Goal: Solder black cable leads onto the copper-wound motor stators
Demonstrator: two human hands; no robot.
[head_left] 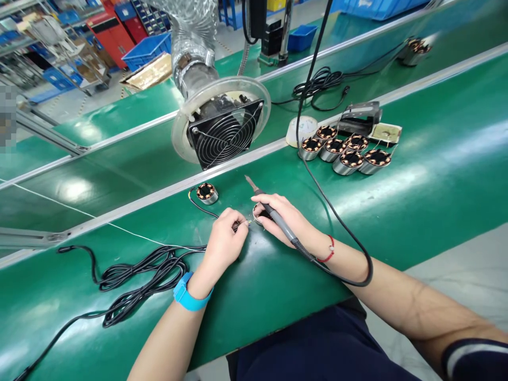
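Observation:
My right hand (283, 217) is closed around a grey soldering iron (282, 225), whose bare tip points up and to the left. The same hand's fingers rest against a small round motor stator (257, 212), mostly covered by them. Close on its left, my left hand (228, 238) pinches thin wire ends (246, 222) that reach toward this stator. Another stator (207, 193) with copper windings stands upright beyond my left hand, beside a black cable. Bundled black cable (146, 278) lies left of my left wrist.
Several stators (348, 161) stand at the back right, beside a tape roll (302, 131), a black tape dispenser (359, 119) and a small tray (386, 133). A fume extractor fan (228, 138) hangs over the metal rail (159, 198). The iron's cord loops over my right forearm.

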